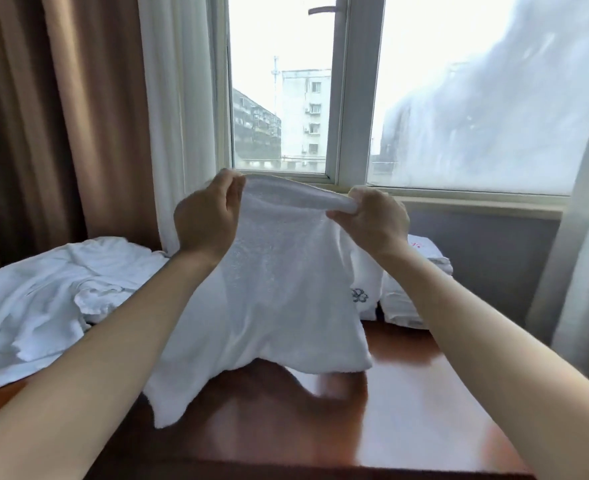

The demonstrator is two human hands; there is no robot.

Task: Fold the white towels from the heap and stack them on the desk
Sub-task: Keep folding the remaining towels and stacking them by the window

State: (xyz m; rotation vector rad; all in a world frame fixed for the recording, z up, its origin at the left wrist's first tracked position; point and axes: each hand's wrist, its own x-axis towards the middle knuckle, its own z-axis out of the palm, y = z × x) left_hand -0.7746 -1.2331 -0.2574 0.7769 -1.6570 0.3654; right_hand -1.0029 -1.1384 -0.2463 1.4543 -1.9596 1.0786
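At a polished wooden desk under a window, a person is holding up a white towel by its top edge. The left hand is pinching one upper corner between thumb and fingers, and the right hand is gripping the other, fingers curled round the bunched cloth. The towel is hanging between the two hands above the middle of the desk, its lower hem trailing unevenly close to the wood; whether it is touching cannot be told. No fold is showing in it yet. To the left, the heap is lying rumpled across the desk's far corner, with what looks like several towels waiting in it. To the right, partly hidden behind the raised towel and the right forearm, a stack of folded towels is standing near the wall, so some of the work appears done. Judging by the heap, the job is looking roughly midway, with this towel needing folding and adding to the stack. Brown curtains are hanging at the left.
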